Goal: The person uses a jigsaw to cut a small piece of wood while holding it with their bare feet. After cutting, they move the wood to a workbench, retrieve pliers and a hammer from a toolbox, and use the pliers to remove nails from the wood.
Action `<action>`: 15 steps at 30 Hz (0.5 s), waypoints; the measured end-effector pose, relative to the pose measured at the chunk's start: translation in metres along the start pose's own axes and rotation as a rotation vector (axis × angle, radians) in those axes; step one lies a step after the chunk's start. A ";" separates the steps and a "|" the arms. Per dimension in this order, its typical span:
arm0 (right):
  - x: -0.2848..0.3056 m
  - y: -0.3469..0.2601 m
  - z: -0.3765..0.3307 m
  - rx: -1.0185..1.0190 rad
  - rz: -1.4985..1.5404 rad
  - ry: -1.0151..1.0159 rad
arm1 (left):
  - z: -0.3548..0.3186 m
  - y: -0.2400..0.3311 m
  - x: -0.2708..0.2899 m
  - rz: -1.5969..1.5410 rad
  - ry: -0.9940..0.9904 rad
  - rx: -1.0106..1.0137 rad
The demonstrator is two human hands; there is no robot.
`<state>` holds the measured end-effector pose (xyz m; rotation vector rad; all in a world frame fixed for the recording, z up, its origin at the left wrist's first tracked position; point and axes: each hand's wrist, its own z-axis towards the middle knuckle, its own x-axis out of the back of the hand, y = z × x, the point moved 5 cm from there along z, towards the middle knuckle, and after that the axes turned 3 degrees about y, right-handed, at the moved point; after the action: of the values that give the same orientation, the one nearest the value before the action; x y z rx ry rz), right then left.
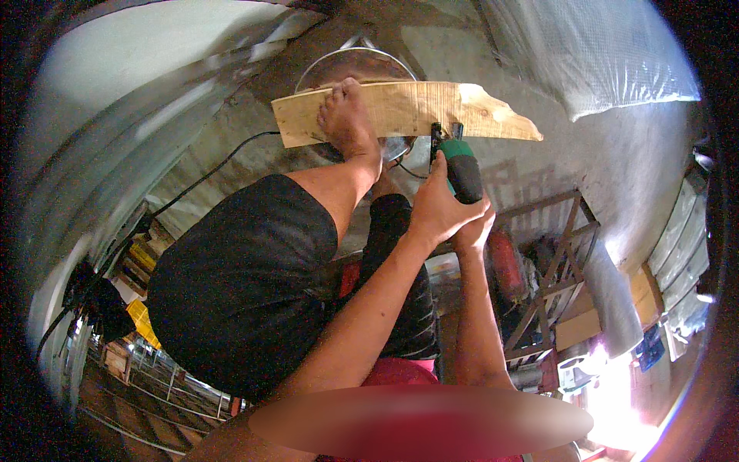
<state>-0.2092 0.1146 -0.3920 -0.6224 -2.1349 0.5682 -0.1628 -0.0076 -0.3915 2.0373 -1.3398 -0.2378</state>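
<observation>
A green and black jigsaw (463,173) stands at the near edge of a pale wooden board (412,106), its metal base against the wood. My left hand (440,202) wraps round the left side of the tool, thumb stretched toward the front. Behind it, my right hand (473,225) is closed round the rear of the tool, its fingers partly hidden. The blade cannot be seen. My bare foot (348,123) presses on the left half of the board. Toward its right end the board narrows to a ragged, slanted tip.
Under the board is a round metal-rimmed support (356,52). A black cable (219,158) runs off to the left. Clear plastic sheeting (608,58) hangs at the far right. A metal frame (566,262), a red cylinder (506,266) and a grey roll (613,296) stand on the right.
</observation>
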 end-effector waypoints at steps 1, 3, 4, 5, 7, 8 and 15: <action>0.001 0.000 0.000 0.013 0.007 0.002 | 0.000 0.000 0.000 -0.004 -0.005 0.006; 0.001 0.002 0.000 0.018 0.010 0.008 | 0.000 0.001 0.000 0.007 -0.003 0.020; 0.000 0.001 -0.001 0.051 0.023 -0.004 | 0.000 0.001 0.001 0.014 -0.005 0.025; 0.001 0.002 -0.001 0.047 -0.019 0.017 | -0.001 0.001 0.001 0.017 -0.003 0.026; 0.000 0.003 -0.001 0.069 -0.121 0.032 | -0.001 0.002 0.001 0.026 -0.005 0.026; -0.001 0.004 -0.002 0.075 -0.062 0.024 | -0.001 0.003 0.002 0.027 0.000 0.021; 0.000 0.008 -0.001 0.045 -0.029 0.043 | 0.001 0.004 0.002 0.028 -0.019 0.033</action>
<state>-0.2071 0.1209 -0.3960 -0.5734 -2.0820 0.5805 -0.1651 -0.0104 -0.3896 2.0465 -1.3920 -0.2246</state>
